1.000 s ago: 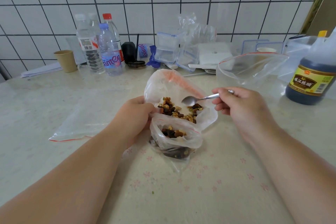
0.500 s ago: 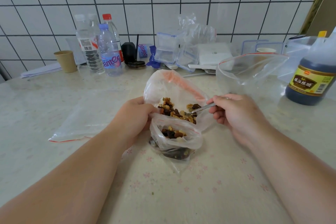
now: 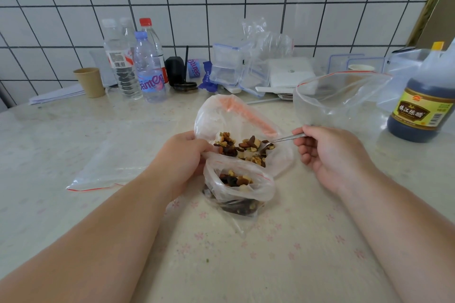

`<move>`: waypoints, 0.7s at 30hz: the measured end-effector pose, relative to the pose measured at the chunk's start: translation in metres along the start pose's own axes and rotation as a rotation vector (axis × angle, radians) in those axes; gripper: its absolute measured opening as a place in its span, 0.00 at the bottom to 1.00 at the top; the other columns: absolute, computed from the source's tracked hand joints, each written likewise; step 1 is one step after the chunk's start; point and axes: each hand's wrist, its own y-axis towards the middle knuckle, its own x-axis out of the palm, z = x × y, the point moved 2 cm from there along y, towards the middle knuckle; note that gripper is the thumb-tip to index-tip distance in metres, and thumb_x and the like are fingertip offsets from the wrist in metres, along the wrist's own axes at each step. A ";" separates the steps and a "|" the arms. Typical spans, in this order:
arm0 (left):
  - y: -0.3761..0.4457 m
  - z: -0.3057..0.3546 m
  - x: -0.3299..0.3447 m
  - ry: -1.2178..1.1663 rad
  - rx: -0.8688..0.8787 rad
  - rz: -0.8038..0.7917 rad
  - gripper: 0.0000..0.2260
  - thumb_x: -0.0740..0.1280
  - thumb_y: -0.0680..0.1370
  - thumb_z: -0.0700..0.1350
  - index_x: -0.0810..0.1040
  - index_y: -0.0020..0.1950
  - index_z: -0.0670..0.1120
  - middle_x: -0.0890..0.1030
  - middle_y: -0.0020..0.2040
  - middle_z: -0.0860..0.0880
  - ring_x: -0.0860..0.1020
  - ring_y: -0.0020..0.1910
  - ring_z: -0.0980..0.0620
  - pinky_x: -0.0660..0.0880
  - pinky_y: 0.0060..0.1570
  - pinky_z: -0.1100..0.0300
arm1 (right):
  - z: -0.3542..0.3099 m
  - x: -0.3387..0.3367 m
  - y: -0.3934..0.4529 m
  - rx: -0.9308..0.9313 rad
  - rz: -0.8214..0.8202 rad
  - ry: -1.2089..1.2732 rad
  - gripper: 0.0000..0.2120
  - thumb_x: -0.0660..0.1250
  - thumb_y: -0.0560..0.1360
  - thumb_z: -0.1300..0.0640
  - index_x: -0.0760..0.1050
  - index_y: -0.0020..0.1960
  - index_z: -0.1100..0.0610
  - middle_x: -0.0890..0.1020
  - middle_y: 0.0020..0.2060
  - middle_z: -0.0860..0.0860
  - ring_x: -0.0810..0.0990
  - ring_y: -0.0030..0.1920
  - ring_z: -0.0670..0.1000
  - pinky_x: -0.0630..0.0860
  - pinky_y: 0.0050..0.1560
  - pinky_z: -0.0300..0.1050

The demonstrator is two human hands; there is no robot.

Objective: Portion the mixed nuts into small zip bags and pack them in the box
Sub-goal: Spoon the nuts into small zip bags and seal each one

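A large clear bag with an orange zip (image 3: 229,118) lies open at the table's middle with mixed nuts (image 3: 242,146) in its mouth. Just in front of it stands a small zip bag (image 3: 240,186), open and partly filled with nuts. My left hand (image 3: 183,157) grips the small bag's left rim and holds it open. My right hand (image 3: 330,152) pinches the handle of a metal spoon (image 3: 279,141), whose bowl is dug into the nuts in the large bag. An empty flat zip bag (image 3: 115,167) lies to the left.
Water bottles (image 3: 147,69), a paper cup (image 3: 89,82), stacked clear boxes (image 3: 226,66) and loose bags line the tiled wall. An open empty bag (image 3: 337,96) stands at the right, beside a dark vinegar bottle (image 3: 422,103).
My right hand lowered the empty spoon from above the large bag into the nuts. My left hand and the small bag stayed put.
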 end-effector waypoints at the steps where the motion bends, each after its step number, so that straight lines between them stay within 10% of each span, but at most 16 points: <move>1: 0.000 0.000 0.000 0.001 -0.003 -0.002 0.08 0.70 0.76 0.36 0.87 0.51 0.43 0.88 0.46 0.40 0.84 0.39 0.43 0.82 0.54 0.43 | -0.001 0.000 0.000 0.005 -0.005 0.021 0.11 0.62 0.79 0.60 0.79 0.41 0.59 0.78 0.23 0.48 0.72 0.22 0.42 0.67 0.21 0.33; 10: 0.001 -0.001 0.000 0.006 -0.014 0.008 0.07 0.70 0.76 0.36 0.87 0.49 0.45 0.88 0.46 0.39 0.87 0.46 0.37 0.82 0.58 0.37 | -0.016 0.004 -0.020 0.007 -0.208 0.098 0.12 0.62 0.78 0.61 0.79 0.39 0.62 0.75 0.24 0.52 0.68 0.21 0.46 0.62 0.21 0.36; 21: 0.002 -0.001 0.000 0.003 -0.041 -0.001 0.11 0.72 0.75 0.37 0.83 0.57 0.40 0.88 0.48 0.38 0.86 0.45 0.40 0.80 0.61 0.38 | -0.022 0.010 -0.045 -0.477 -0.531 -0.326 0.09 0.66 0.76 0.54 0.85 0.42 0.51 0.83 0.33 0.53 0.77 0.32 0.48 0.74 0.34 0.38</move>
